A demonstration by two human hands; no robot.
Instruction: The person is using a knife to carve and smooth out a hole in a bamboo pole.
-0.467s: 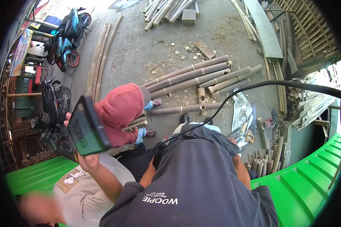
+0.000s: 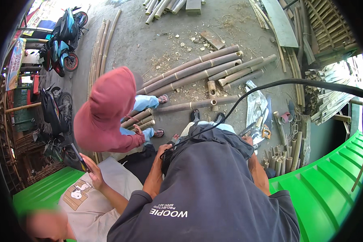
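Observation:
Both my arms hang down beside my dark shirt (image 2: 218, 173). My left hand (image 2: 163, 150) is at the left of my waist, close to a black cable (image 2: 306, 82) that loops down there from the upper right. At the right of my waist, my right hand (image 2: 247, 140) touches the dark cloth. The fingers of both hands are mostly hidden, so I cannot make out a grip. In front of my feet lies a long bamboo pole (image 2: 181, 106), crossed by a short bamboo piece (image 2: 212, 88) with a round hole.
Several thick bamboo poles (image 2: 197, 69) lie ahead. A hooded person (image 2: 105, 109) stands left; another in a light shirt (image 2: 121, 173) holds a phone (image 2: 82, 158). Right are clear plastic (image 2: 252, 105), an orange-handled saw (image 2: 266, 132) and upright bamboo offcuts (image 2: 284, 164). Motorbikes (image 2: 60, 52) stand far left.
The phone has swung down and turned edge-on. The hooded person has shifted left and stands more apart from me. My left hand shows more at my waist.

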